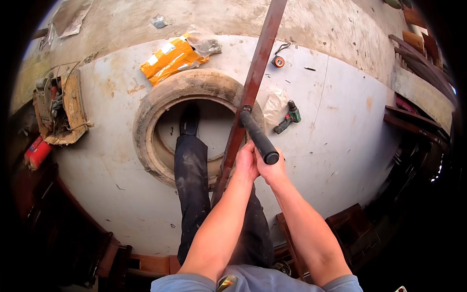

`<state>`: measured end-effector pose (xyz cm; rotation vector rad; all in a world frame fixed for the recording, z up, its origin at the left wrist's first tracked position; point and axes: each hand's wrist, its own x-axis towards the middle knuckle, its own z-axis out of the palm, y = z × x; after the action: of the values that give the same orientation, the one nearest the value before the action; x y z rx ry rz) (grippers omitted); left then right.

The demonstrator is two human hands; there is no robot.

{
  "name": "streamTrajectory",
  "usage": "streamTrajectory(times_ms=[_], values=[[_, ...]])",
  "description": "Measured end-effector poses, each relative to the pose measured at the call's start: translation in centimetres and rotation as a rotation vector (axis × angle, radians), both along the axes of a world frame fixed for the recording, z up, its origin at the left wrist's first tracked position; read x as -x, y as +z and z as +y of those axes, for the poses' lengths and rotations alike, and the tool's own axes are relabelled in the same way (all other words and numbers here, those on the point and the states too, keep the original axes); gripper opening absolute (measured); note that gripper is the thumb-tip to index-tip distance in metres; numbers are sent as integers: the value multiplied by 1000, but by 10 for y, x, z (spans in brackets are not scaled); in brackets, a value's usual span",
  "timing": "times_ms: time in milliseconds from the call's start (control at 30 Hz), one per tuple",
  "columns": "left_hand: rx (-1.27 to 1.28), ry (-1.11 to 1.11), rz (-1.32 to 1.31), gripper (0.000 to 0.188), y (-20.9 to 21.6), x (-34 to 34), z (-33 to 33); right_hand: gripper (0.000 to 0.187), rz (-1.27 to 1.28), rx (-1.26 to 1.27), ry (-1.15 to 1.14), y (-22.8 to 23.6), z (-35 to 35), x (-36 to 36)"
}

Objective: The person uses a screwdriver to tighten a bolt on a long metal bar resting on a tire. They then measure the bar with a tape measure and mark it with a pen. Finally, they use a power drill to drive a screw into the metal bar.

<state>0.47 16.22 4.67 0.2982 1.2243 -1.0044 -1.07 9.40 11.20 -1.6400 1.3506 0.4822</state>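
A thick black round bar (259,137) points toward me, its capped end nearest. Its far end meets a long dark-red beam (263,53) at a small dark fitting; I cannot tell if they are joined. My left hand (247,159) is closed against the bar's left side, close to the beam. My right hand (273,171) is closed under and beside its near end, touching the left hand. Most of the fingers are hidden. The beam slants across a worn tire (147,141) lying flat on the floor. My dark shoe (189,121) is inside the tire's opening.
Right of the tire lie a green-and-black cordless drill (290,117), a clear plastic bag (275,104) and an orange-and-black round tool (278,61). An orange package (174,59) rests beyond the tire. At left are a battered crate (73,109) and a red cylinder (37,152). Dark wooden pieces (354,228) stand nearby.
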Motion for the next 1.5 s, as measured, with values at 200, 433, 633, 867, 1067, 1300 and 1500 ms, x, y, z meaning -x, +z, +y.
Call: streamTrajectory(times_ms=[200,433,633,867,1067,1300,1500], values=[[-60,-174,-92,19,4,-17,-2,21,-68,-13,-228,-8,14,4],[-122,-524,-146,27,-5,-31,2,35,29,-202,-723,-1,31,-17],[-97,-379,-51,29,9,-27,6,33,-14,-59,-303,-4,23,-6],[-68,-497,-138,28,12,-41,2,37,68,-201,-550,8,22,-24],[-149,-612,-160,27,21,-49,-4,40,61,-259,-705,8,23,-29],[-191,-783,-218,27,16,-45,-12,33,-24,-101,-870,2,34,-16],[-115,-814,-224,24,12,-54,0,32,-21,22,-600,-7,40,-12]])
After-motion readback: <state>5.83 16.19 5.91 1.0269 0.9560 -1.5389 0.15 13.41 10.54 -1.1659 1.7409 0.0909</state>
